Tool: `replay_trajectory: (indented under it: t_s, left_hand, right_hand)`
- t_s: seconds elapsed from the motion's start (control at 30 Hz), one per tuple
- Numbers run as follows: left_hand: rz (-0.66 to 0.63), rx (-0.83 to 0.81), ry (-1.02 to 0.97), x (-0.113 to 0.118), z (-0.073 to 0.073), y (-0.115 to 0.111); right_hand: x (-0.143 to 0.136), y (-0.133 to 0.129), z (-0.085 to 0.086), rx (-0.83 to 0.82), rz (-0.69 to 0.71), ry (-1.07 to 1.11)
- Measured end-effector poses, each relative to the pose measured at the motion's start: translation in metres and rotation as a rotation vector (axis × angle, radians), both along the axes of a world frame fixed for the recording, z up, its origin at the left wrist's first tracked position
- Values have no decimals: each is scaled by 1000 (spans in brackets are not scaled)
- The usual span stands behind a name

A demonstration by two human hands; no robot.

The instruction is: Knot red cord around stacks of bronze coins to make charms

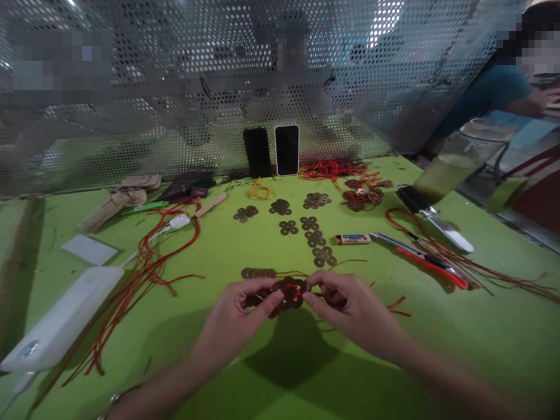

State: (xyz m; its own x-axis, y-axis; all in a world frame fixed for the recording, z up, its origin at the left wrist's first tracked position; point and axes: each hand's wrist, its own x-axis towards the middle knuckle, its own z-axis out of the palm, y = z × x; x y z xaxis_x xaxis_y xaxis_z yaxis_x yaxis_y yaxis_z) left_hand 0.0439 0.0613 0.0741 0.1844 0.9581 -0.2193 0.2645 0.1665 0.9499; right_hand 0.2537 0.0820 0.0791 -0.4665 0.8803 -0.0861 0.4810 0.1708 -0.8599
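Note:
Between my hands, above the green table, is a ring of dark round coins (290, 302) with red cord (292, 287) laced through its middle. My left hand (249, 306) pinches the ring's left side between thumb and fingers. At the other side, my right hand (336, 297) is closed, thumb against forefinger, on a strand of the red cord. Just behind the left fingers lies a row of coins (258, 273) strung together with red cord. Past the right hand, small coin clusters (324, 256) sit on the table, and short red cord ends (399, 306) lie to its right.
Red cords (146, 256), a white power bank (65, 318) and a white card (90, 249) lie left. A lighter (352, 239), a red utility knife (424, 259), a brush (437, 219) and a jar (459, 157) are right. Two phones (287, 150) lean against the perforated metal screen (175, 116). A person (494, 87) sits far right.

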Motion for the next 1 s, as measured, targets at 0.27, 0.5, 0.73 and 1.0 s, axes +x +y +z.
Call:
replay_trajectory:
  t_s: [0.27,0.5,0.73,1.0]
  left_hand:
    - [-10,-6,42,1,-3,4]
    - [-9,13,7,10,1,3]
    - [-57,125,139,9,3,5]
    - [-73,103,102,7,2,6]
  right_hand:
    - [4,1,2,12,92,-58]
    - [2,4,3,32,146,-65]
    - [1,6,5,80,207,-136]
    - [-1,12,15,92,254,-198]
